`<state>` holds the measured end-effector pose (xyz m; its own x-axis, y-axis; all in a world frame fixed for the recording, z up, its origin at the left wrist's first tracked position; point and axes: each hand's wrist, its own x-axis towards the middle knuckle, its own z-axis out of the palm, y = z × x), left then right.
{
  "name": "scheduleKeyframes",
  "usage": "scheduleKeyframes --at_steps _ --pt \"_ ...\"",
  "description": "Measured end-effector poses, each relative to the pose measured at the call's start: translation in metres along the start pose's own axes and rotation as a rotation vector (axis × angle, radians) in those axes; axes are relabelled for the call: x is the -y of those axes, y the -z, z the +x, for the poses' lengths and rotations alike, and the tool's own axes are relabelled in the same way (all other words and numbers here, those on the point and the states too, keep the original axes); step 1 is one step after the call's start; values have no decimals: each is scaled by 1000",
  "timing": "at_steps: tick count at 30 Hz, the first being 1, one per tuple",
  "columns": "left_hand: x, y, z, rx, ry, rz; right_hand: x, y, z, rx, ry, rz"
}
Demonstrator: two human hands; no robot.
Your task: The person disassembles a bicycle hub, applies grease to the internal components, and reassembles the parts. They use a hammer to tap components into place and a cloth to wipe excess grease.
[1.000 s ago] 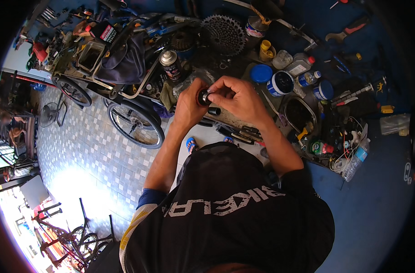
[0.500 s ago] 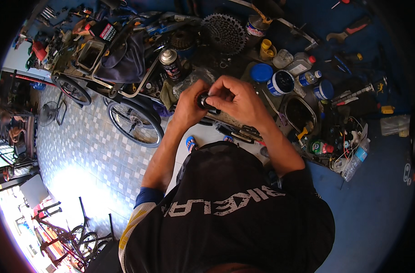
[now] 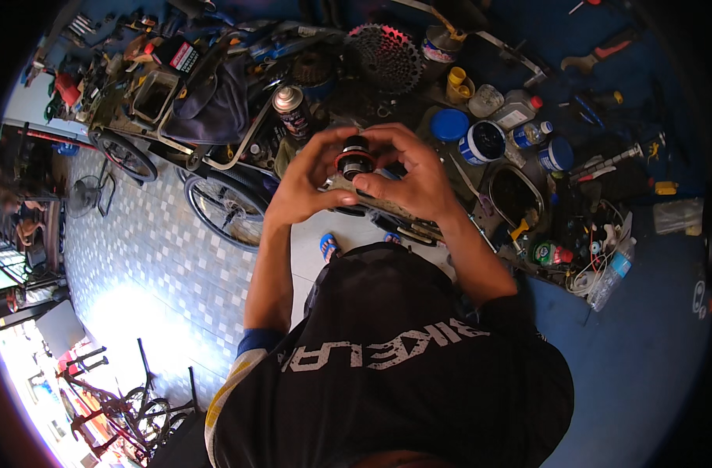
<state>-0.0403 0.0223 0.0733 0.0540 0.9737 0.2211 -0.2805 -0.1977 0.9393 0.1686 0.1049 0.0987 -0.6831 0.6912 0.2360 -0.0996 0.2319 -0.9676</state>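
Observation:
Between my two hands, above the near edge of the workbench, is a black cylindrical bicycle hub (image 3: 356, 158) with a red ring and a silver band, standing roughly upright. My left hand (image 3: 309, 175) curls its fingers around the hub's far left side, its thumb stretched out below and off the part. From the other side my right hand (image 3: 410, 168) grips it, with the thumb against the lower end and the fingers arched behind. Some fingertips are hidden behind the hub.
A spray can (image 3: 290, 109) stands beyond my left hand, and a large cassette (image 3: 385, 58) lies at the back. Right of my hands are a blue lid (image 3: 449, 124), an open tub of dark grease (image 3: 482, 143) and bottles. A bicycle wheel (image 3: 227, 210) stands at the left.
The hub was mostly covered by closely pinched fingers and tilted; now it is upright and in plain sight. Both hands have opened out around it, and the left thumb has moved off it.

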Motion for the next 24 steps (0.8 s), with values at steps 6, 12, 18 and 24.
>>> scheduleKeyframes --at_steps 6,12,18,24 --pt "-2 -12 -12 -113 -94 -56 26 2 -3 8 105 -61" --pt "-7 -17 -13 -126 -182 -33 31 1 -4 -18 185 -143" --pt "-10 -15 -10 -23 -264 -44 26 1 -5 -19 241 -111" --pt "-13 -16 -10 -23 -256 -20 22 0 -6 -40 250 -73"
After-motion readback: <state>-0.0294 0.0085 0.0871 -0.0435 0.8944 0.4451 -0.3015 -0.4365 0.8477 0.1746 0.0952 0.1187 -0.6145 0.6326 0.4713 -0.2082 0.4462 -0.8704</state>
